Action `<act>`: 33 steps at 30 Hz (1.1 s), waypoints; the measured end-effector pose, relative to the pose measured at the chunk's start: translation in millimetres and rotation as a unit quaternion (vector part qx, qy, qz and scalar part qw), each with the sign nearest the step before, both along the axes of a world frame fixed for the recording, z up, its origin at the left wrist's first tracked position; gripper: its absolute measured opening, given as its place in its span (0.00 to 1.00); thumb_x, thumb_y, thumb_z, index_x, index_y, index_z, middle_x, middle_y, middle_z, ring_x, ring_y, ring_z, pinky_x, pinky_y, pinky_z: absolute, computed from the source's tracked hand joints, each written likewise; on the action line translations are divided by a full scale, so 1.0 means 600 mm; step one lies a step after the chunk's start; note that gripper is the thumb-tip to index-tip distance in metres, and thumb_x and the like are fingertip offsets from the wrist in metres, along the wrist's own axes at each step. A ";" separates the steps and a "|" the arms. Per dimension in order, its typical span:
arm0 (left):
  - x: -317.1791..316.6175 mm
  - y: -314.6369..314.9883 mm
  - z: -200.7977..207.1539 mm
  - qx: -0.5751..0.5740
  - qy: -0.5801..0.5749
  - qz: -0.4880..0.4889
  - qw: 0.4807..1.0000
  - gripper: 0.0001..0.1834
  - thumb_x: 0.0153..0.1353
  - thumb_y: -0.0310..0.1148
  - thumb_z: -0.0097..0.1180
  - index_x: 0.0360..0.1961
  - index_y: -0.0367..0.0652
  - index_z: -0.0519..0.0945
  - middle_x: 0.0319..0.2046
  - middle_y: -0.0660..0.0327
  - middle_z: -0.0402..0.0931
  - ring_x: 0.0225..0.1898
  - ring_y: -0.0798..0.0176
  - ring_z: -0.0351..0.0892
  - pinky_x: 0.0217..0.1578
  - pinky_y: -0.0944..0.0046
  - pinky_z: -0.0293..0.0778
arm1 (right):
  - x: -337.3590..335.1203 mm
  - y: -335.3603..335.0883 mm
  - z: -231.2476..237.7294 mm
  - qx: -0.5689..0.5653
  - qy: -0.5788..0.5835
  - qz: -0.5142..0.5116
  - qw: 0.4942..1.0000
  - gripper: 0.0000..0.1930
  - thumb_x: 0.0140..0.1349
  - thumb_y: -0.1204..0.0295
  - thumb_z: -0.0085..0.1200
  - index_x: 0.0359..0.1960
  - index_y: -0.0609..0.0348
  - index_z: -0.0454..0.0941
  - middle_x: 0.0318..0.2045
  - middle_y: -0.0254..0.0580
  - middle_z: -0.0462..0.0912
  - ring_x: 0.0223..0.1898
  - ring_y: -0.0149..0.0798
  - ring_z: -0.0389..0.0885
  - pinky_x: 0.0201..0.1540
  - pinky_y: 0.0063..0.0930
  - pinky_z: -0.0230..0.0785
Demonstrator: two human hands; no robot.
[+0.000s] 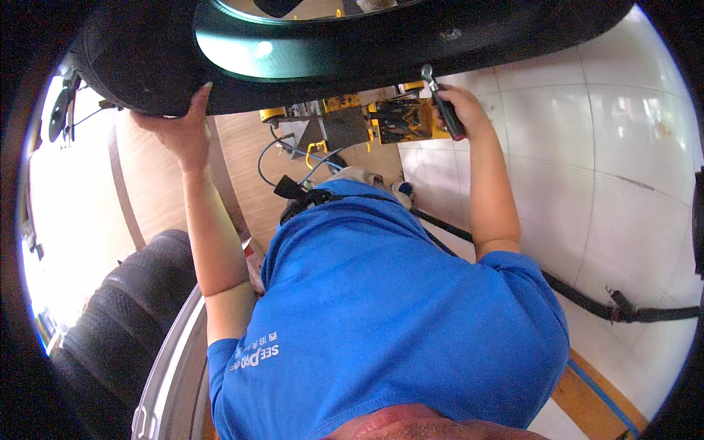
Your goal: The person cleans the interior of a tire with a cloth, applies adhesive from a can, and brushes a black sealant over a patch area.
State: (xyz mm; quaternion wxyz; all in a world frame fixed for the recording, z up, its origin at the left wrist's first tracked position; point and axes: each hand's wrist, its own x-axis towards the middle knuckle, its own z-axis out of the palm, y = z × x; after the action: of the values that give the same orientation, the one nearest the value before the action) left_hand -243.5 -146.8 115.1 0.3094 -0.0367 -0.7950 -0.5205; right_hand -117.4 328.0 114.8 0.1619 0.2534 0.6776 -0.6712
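Note:
A large black tire (323,77) spans the top of the head view, its inner side brightly lit. Under its left part my left hand (180,136) grips the lower edge, thumb raised against the rubber and the other fingers partly hidden beneath. My right hand (466,110) is closed around a short hand tool (447,114) with a black grip, a reddish end and a rounded metal head. That head points up, close to the tire's lower edge; whether it touches the rubber I cannot tell.
Below the tire stands a yellow and black tool stand (407,121) with tools in it. Blue and black hoses (275,158) hang beside it. Several tires (139,286) are lined up at lower left. A white tiled wall (587,147) runs along the right, with a black strap (579,297) before it.

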 end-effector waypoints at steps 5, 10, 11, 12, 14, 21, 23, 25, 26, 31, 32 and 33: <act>0.005 0.009 0.009 -0.045 -0.019 0.033 0.998 0.59 0.40 0.27 0.75 0.65 0.40 0.41 0.60 0.48 0.56 0.60 0.52 0.59 0.62 0.57 0.60 | 0.077 -0.004 -0.131 -0.046 -0.102 -0.214 0.970 0.07 0.57 0.73 0.50 0.34 0.63 0.71 0.24 0.45 0.77 0.20 0.38 0.75 0.17 0.34 0.68; 0.028 0.018 0.021 0.086 -0.034 -0.037 0.995 0.58 0.47 0.27 0.70 0.67 0.39 0.37 0.61 0.46 0.54 0.60 0.50 0.58 0.59 0.58 0.65 | 0.077 -0.020 -0.218 -0.053 -0.081 -0.360 0.928 0.06 0.55 0.74 0.49 0.35 0.59 0.71 0.26 0.42 0.73 0.23 0.39 0.73 0.18 0.31 0.65; 0.038 0.021 0.019 0.138 -0.045 -0.050 0.988 0.57 0.48 0.27 0.69 0.67 0.39 0.36 0.61 0.46 0.53 0.60 0.50 0.58 0.58 0.59 0.67 | 0.069 -0.025 -0.224 -0.061 -0.064 -0.368 0.926 0.06 0.55 0.74 0.49 0.35 0.58 0.71 0.26 0.41 0.73 0.23 0.39 0.73 0.19 0.31 0.65; 0.050 0.018 0.008 0.138 -0.054 -0.034 0.988 0.56 0.50 0.30 0.67 0.67 0.39 0.35 0.62 0.46 0.51 0.61 0.48 0.56 0.58 0.54 0.65 | 0.057 -0.035 -0.230 -0.070 -0.045 -0.374 0.924 0.06 0.55 0.74 0.49 0.36 0.57 0.71 0.27 0.41 0.72 0.24 0.39 0.72 0.20 0.30 0.65; 0.071 0.021 -0.036 0.141 -0.075 -0.018 0.987 0.56 0.53 0.34 0.65 0.68 0.40 0.33 0.64 0.45 0.47 0.64 0.44 0.52 0.59 0.45 0.61 | 0.034 -0.017 -0.270 -0.091 -0.036 -0.421 0.902 0.08 0.57 0.72 0.49 0.38 0.56 0.70 0.28 0.43 0.73 0.22 0.39 0.71 0.21 0.30 0.67; 0.167 0.001 -0.170 0.037 -0.194 -0.015 0.980 0.43 0.56 0.32 0.63 0.66 0.35 0.51 0.63 0.47 0.50 0.63 0.48 0.57 0.53 0.53 0.71 | 0.009 0.052 -0.411 0.158 -0.067 -0.339 0.925 0.07 0.56 0.77 0.55 0.35 0.61 0.72 0.24 0.43 0.75 0.21 0.38 0.74 0.19 0.35 0.72; 0.219 -0.040 -0.212 0.003 -0.233 0.019 0.972 0.40 0.56 0.31 0.63 0.65 0.35 0.54 0.62 0.47 0.51 0.63 0.48 0.58 0.51 0.55 0.73 | -0.013 0.008 -0.382 0.120 -0.082 -0.293 0.945 0.09 0.56 0.74 0.56 0.37 0.61 0.73 0.23 0.42 0.75 0.19 0.37 0.73 0.17 0.33 0.71; 0.247 -0.041 -0.225 -0.002 -0.276 0.016 0.961 0.40 0.56 0.31 0.63 0.65 0.35 0.55 0.61 0.47 0.52 0.61 0.49 0.60 0.52 0.56 0.72 | -0.001 0.028 -0.392 0.170 -0.036 -0.237 0.956 0.11 0.56 0.72 0.57 0.39 0.61 0.74 0.22 0.40 0.76 0.16 0.36 0.74 0.16 0.31 0.70; 0.253 -0.034 -0.229 -0.004 -0.295 0.006 0.955 0.39 0.56 0.32 0.63 0.65 0.35 0.55 0.61 0.47 0.52 0.60 0.49 0.62 0.53 0.57 0.71 | 0.019 0.062 -0.413 0.231 0.017 -0.194 0.953 0.11 0.56 0.71 0.57 0.39 0.61 0.74 0.22 0.40 0.76 0.15 0.36 0.74 0.15 0.30 0.69; 0.284 -0.054 -0.298 -0.032 -0.341 -0.041 0.939 0.30 0.56 0.34 0.63 0.59 0.41 0.67 0.52 0.52 0.67 0.48 0.54 0.72 0.47 0.60 0.71 | 0.056 0.098 -0.442 0.434 0.037 -0.117 0.893 0.13 0.59 0.67 0.54 0.41 0.62 0.76 0.23 0.41 0.79 0.16 0.36 0.77 0.17 0.31 0.70; 0.286 -0.060 -0.316 -0.022 -0.363 -0.050 0.930 0.29 0.56 0.35 0.63 0.59 0.41 0.68 0.52 0.52 0.68 0.47 0.55 0.72 0.47 0.60 0.71 | 0.062 0.096 -0.436 0.448 0.061 -0.110 0.885 0.13 0.60 0.66 0.53 0.41 0.63 0.76 0.24 0.42 0.80 0.18 0.38 0.79 0.19 0.34 0.71; 0.291 -0.071 -0.339 -0.011 -0.385 -0.056 0.921 0.29 0.57 0.35 0.62 0.58 0.41 0.68 0.52 0.52 0.68 0.47 0.55 0.73 0.47 0.60 0.71 | 0.065 0.087 -0.418 0.472 0.063 -0.091 0.874 0.13 0.60 0.66 0.53 0.41 0.61 0.76 0.25 0.44 0.81 0.21 0.42 0.79 0.23 0.37 0.72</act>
State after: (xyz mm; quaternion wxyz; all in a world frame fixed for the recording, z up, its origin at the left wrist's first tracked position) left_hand -69.0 -189.2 -88.6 -0.0502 0.1187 -0.8551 -0.5022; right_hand -78.6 380.1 -135.8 -0.0823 0.3173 0.8966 -0.2978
